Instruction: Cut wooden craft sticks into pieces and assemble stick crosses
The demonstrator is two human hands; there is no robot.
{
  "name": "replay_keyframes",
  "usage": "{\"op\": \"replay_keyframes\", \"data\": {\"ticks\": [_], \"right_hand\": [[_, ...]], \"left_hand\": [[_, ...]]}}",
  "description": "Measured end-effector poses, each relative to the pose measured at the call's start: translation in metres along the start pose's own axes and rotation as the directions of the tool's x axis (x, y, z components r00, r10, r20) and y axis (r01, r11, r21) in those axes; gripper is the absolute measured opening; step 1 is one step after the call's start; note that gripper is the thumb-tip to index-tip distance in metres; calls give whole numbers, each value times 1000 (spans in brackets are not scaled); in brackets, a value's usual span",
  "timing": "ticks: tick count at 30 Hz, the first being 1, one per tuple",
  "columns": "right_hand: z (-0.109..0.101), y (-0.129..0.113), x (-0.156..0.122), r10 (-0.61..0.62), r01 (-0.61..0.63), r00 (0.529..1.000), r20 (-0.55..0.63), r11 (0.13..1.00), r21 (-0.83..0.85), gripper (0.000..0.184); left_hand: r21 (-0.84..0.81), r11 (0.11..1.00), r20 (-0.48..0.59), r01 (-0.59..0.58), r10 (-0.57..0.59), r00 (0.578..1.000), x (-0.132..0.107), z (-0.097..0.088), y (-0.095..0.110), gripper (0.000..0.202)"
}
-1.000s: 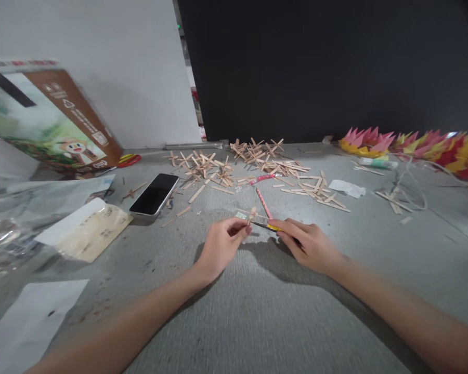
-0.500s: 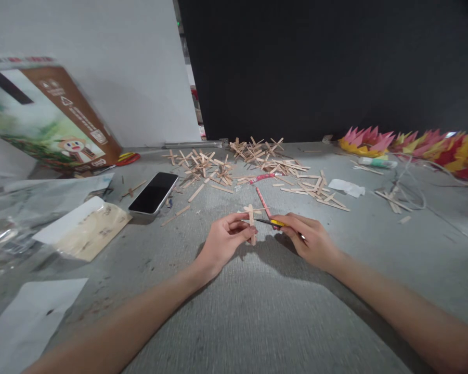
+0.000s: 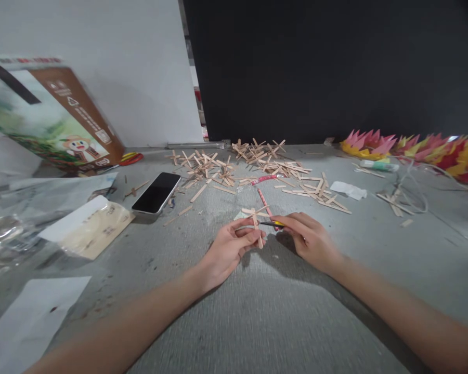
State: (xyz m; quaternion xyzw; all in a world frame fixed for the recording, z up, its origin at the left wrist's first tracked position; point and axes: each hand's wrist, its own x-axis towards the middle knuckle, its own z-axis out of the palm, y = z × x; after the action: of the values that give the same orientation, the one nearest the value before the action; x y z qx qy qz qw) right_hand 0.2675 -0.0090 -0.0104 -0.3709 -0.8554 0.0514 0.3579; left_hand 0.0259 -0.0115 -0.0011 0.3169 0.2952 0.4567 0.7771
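My left hand (image 3: 230, 249) is closed around a small cross of wooden sticks (image 3: 256, 221), held upright just above the grey table (image 3: 257, 311). My right hand (image 3: 306, 239) pinches a thin dark tool with a yellow grip (image 3: 273, 224), its tip touching the cross. A pink striped stick (image 3: 264, 201) lies on the table right behind the cross.
Heaps of wooden stick crosses (image 3: 257, 163) lie at the back of the table. A phone (image 3: 156, 192) lies face up at left, with plastic bags (image 3: 86, 228), paper (image 3: 31, 322) and a printed carton (image 3: 50, 119). Coloured paper flowers (image 3: 413, 145), a glue tube (image 3: 378, 164) and a cord sit at right.
The stick cross has been turned from lying across to standing more upright in my left hand. Both hands shifted slightly right, and the tool tip stays at the cross.
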Motion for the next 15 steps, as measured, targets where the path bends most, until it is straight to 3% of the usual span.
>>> {"op": "replay_keyframes", "data": {"ticks": [15], "right_hand": [[1, 3, -2, -24, 25, 999, 24, 999, -26, 61]], "left_hand": [[-9, 999, -38, 31, -31, 999, 1, -2, 0, 42]]}}
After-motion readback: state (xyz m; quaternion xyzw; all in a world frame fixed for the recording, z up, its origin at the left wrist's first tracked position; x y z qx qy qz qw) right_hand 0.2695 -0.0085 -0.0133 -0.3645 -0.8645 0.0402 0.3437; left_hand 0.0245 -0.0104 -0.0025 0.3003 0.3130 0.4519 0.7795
